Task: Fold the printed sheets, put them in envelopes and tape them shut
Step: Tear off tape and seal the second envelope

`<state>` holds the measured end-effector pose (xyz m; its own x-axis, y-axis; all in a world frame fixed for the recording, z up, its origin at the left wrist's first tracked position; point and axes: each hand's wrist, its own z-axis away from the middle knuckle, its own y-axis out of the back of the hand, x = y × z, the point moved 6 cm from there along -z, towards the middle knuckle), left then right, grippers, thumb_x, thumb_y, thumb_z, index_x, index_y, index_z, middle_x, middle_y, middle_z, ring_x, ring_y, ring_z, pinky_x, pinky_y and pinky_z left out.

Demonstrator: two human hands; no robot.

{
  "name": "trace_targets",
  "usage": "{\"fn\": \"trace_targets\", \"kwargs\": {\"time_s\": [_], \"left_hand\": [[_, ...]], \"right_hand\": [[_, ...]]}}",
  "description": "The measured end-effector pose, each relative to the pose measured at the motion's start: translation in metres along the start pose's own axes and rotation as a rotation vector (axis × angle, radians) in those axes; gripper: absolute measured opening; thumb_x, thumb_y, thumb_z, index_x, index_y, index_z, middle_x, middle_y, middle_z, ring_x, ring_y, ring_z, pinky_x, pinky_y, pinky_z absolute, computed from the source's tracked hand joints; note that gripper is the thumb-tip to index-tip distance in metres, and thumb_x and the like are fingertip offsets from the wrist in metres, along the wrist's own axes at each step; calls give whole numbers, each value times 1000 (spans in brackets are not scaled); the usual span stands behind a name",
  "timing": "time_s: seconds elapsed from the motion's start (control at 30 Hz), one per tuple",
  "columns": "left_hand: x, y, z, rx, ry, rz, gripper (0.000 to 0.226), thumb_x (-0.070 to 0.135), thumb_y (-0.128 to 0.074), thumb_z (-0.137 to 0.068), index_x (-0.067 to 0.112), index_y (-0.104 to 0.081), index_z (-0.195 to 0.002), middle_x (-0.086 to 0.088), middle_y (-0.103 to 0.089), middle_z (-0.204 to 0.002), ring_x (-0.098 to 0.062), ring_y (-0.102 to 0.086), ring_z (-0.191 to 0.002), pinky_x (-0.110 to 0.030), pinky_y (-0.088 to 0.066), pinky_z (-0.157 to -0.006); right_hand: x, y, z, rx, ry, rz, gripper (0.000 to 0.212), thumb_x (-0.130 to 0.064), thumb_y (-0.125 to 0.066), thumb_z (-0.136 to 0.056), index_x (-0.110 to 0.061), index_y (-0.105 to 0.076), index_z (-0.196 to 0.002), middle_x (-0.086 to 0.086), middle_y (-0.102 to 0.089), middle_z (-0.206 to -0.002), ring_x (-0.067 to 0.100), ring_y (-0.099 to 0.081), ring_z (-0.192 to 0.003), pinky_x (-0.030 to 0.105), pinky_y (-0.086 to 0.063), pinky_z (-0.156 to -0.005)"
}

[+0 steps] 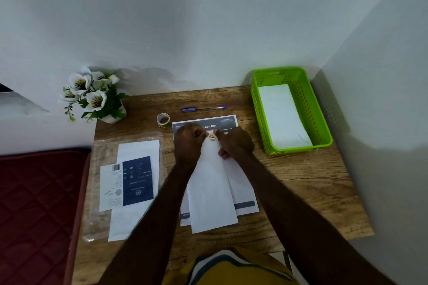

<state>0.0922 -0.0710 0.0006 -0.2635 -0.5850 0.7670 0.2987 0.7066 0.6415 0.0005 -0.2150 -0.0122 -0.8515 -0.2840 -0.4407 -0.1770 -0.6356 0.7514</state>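
A long white envelope (212, 192) lies lengthwise on a printed sheet (240, 183) headed "Kitchen Cloth" in the middle of the wooden table (301, 180). My left hand (188, 143) and my right hand (235, 142) meet at the envelope's far end, fingers curled and pinching it; a small coloured bit shows between the fingertips. A roll of clear tape (163, 119) stands just beyond my left hand. A pack of white envelopes (134, 183) in clear plastic with a dark blue label lies at the left.
A green plastic basket (322, 122) at the back right holds a white envelope (282, 115). A blue pen (203, 109) lies behind the sheet. A pot of white flowers (95, 97) stands at the back left corner. A dark red cushion (34, 203) lies left of the table.
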Motion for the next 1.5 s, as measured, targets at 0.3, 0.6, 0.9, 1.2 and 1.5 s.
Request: {"fn": "trace_targets", "kwargs": {"time_s": [0.3,0.6,0.9,1.2,1.5], "left_hand": [[-1,0,1,18,9,15,7,17,-80,-85,12,-77,-90,-3,-74,-92,-18,-65,-90,-39,-54,-85],[-13,27,14,110,41,-123,13,17,-79,-87,10,-75,-97,-9,-73,-105,-27,-65,-103,-48,-52,-97],[-11,35,5,-20,238,-279,39,26,-79,-88,9,-70,-122,-11,-68,-129,-29,-61,-122,-46,-48,-107],[-27,29,-18,-189,188,-329,40,33,-83,-84,7,-72,-113,-11,-72,-116,-26,-67,-110,-40,-50,-97],[-28,40,-2,-121,164,-109,34,35,-76,-90,12,-73,-113,-7,-75,-110,-20,-69,-96,-37,-54,-85]], "right_hand": [[7,-10,-8,-126,62,18,56,-64,-72,-83,-9,-77,-71,-3,-73,-57,11,-72,-56,35,-61,-83],[10,-10,-1,-204,25,-144,40,-43,-80,-86,-8,-71,-69,2,-72,-61,12,-63,-46,26,-54,-55],[9,-6,3,-192,47,-177,41,-42,-81,-86,-2,-76,-79,6,-76,-69,17,-71,-57,34,-62,-71],[8,-6,2,-217,44,-194,39,-40,-79,-88,-3,-74,-78,8,-77,-73,17,-69,-58,34,-61,-72],[12,-7,-2,-247,87,-256,43,-49,-80,-84,-9,-73,-70,4,-74,-61,19,-70,-53,29,-57,-55]]}}
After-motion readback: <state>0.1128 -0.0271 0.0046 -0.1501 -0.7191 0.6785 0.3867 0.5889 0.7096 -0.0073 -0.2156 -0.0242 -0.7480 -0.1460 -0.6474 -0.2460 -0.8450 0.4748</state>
